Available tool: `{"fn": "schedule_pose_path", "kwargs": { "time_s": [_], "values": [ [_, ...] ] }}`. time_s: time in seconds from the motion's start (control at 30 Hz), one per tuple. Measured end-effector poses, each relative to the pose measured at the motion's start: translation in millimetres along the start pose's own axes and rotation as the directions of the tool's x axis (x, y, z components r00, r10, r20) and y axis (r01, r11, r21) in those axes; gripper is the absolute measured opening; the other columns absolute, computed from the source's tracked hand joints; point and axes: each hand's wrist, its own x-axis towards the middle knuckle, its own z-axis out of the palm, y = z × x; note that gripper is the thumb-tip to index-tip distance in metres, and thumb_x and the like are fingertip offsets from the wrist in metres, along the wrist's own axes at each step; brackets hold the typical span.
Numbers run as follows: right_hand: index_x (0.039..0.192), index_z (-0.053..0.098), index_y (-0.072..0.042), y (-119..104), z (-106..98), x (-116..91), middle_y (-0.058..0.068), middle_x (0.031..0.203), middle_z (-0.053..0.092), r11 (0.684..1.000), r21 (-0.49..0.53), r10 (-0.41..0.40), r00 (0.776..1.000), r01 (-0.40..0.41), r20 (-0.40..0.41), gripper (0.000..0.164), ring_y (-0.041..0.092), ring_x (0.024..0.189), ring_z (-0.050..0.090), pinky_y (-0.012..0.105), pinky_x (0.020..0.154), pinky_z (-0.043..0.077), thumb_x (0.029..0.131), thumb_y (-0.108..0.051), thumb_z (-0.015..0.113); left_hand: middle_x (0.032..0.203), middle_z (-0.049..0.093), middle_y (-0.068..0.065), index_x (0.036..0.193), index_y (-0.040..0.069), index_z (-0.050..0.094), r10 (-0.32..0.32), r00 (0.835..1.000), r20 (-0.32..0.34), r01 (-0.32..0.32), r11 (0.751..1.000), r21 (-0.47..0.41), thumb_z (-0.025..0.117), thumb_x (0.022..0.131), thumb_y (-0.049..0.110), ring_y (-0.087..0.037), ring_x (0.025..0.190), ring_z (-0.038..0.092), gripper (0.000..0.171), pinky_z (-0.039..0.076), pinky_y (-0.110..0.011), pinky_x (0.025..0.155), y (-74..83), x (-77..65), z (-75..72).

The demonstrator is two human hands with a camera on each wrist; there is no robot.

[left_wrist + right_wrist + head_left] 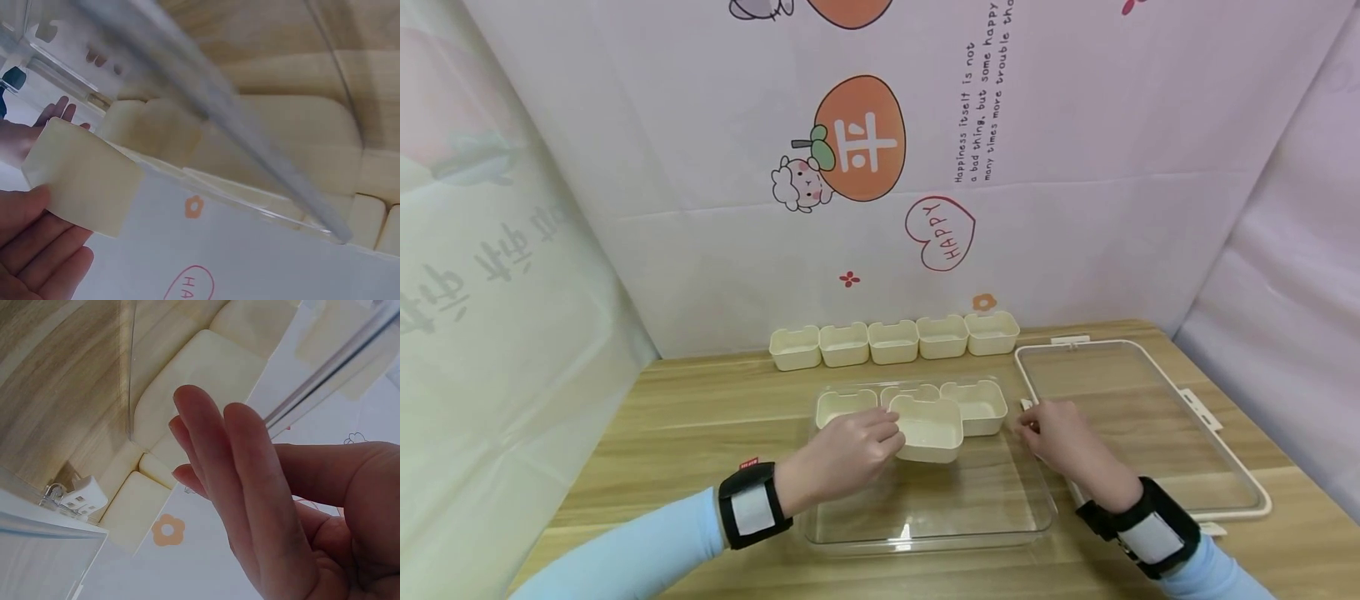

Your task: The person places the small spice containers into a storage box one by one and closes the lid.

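My left hand (850, 450) pinches the side of a cream plastic bin (928, 429) between thumb and fingers. That bin is held up over a clear plastic box (932, 533), overlapping the middle bin in the head view. Inside the box, along its far side, stand a left bin (846, 404), a middle bin (910, 391) partly hidden, and a right bin (976, 407). At the box's right side my right hand (1071, 437) holds the rim; in the right wrist view the clear rim (319, 378) runs in between thumb and fingers.
Several matching cream bins (893, 343) stand in a row behind the box, near the printed cloth backdrop (700, 267). To the right lies a clear lid (1150, 433) with a white frame and clasps, close beside the box. Everything rests on a wood-grain table (685, 433).
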Motion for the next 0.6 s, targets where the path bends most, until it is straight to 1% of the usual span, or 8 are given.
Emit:
{"fn": "schedule_pose_path", "kwargs": {
  "time_s": [0.3, 0.5, 0.6],
  "values": [
    [0.083, 0.074, -0.002, -0.7, 0.2, -1.5, 0.002, 0.065, 0.065, 1.0, -0.007, -0.001, 1.0, 0.001, -0.004, 0.009, 0.009, 0.054, 0.05, 0.023, 0.048, 0.043, 0.082, -0.006, 0.066, 0.082, 0.072, 0.002, 0.076, 0.012, 0.066, -0.009, 1.0, -0.003, 0.009, 1.0, -0.017, 0.061, 0.072, 0.0, -0.013, 0.093, 0.069, 0.014, 0.051, -0.025, 0.09, 0.9, -18.7, 0.4],
    [0.083, 0.074, -0.001, -1.0, 0.2, -0.7, 0.002, 0.065, 0.064, 1.0, -0.005, 0.003, 1.0, -0.003, -0.004, 0.01, 0.009, 0.053, 0.05, 0.023, 0.048, 0.042, 0.082, -0.006, 0.066, 0.081, 0.072, 0.001, 0.074, 0.012, 0.065, -0.026, 1.0, -0.017, 0.025, 0.998, -0.05, 0.057, 0.07, -0.003, -0.013, 0.09, 0.069, 0.018, 0.052, -0.026, 0.089, 0.9, -30.3, 0.6],
    [0.085, 0.074, 0.0, -1.0, 0.1, -0.5, 0.003, 0.065, 0.065, 1.0, 0.0, 0.011, 1.0, -0.011, 0.001, 0.01, 0.009, 0.053, 0.05, 0.023, 0.047, 0.043, 0.083, -0.006, 0.066, 0.08, 0.072, 0.001, 0.073, 0.012, 0.064, -0.036, 0.999, -0.017, 0.035, 0.997, -0.063, 0.058, 0.07, -0.004, -0.013, 0.089, 0.069, 0.017, 0.052, -0.025, 0.088, 1.3, -35.7, 0.4]
  ]
}}
